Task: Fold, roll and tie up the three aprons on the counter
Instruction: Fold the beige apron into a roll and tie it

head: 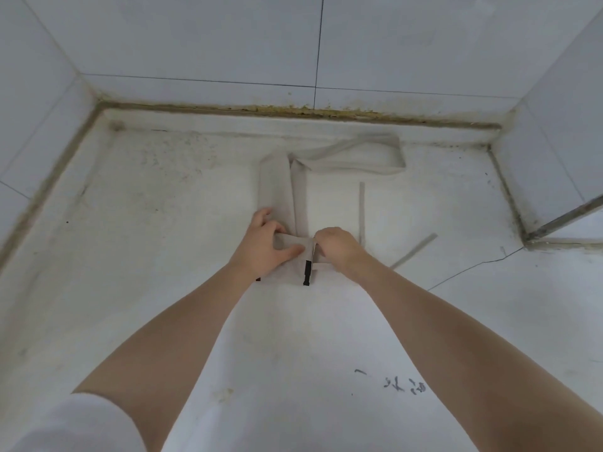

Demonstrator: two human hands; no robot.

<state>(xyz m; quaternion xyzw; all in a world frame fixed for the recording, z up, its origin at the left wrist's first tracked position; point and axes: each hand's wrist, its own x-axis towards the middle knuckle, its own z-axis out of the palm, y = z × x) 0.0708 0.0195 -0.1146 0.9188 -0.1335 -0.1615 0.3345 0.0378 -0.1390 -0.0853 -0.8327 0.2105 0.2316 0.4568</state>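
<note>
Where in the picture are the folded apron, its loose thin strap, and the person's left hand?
folded apron [277, 187]: head view, on the flat folded band beyond the hands.
thin strap [361, 207]: head view, midway along the straight strip.
left hand [261, 246]: head view, on the back of the hand.

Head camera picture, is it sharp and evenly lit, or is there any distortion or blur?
Head view: soft, even light, no glare, faint shadows; wide-angle bending bows the counter edges and tile lines; left hand, right hand and apron reasonably sharp, sleeve blurred.
</note>
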